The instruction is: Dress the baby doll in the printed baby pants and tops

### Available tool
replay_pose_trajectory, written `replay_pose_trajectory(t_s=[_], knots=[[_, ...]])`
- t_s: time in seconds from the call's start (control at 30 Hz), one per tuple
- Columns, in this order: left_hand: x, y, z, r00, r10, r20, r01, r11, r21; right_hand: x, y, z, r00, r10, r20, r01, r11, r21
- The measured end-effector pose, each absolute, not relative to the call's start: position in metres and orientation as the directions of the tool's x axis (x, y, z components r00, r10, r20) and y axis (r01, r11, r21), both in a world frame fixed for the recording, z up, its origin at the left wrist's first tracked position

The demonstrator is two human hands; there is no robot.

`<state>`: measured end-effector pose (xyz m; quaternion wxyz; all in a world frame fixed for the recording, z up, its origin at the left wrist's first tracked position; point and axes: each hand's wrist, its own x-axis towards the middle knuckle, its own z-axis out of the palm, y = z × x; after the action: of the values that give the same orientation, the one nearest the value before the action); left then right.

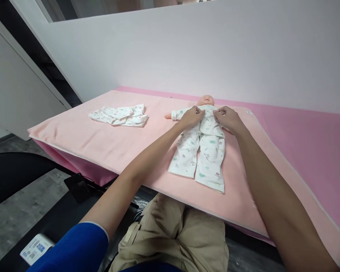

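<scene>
Together, the left hand [191, 116] and right hand [229, 118] pinch opposite sides of a thin printed shirt [209, 122], fingertips closed. Its smooth-headed doll [206, 100] lies between them, flat-legged trousers [211, 156] nearer, on a fleecy pink blanket [102, 145]; rumpled clothes [117, 114] lie leftward.
</scene>
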<state>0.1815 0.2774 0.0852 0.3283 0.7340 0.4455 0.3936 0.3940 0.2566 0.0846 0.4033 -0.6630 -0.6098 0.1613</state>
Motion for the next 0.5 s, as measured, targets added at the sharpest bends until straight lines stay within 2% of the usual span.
replay_pose_trajectory(t_s=[0.17,0.5], knots=[[0.194,0.299,0.100,0.324,0.918,0.227,0.488,-0.368,0.792,0.386,0.273,0.090,0.160,0.961,0.226,0.714,0.045,-0.699],[0.198,0.308,0.097,0.319,0.936,0.148,0.341,-0.259,0.904,0.375,0.284,0.080,0.207,0.942,0.264,0.705,0.044,-0.708]])
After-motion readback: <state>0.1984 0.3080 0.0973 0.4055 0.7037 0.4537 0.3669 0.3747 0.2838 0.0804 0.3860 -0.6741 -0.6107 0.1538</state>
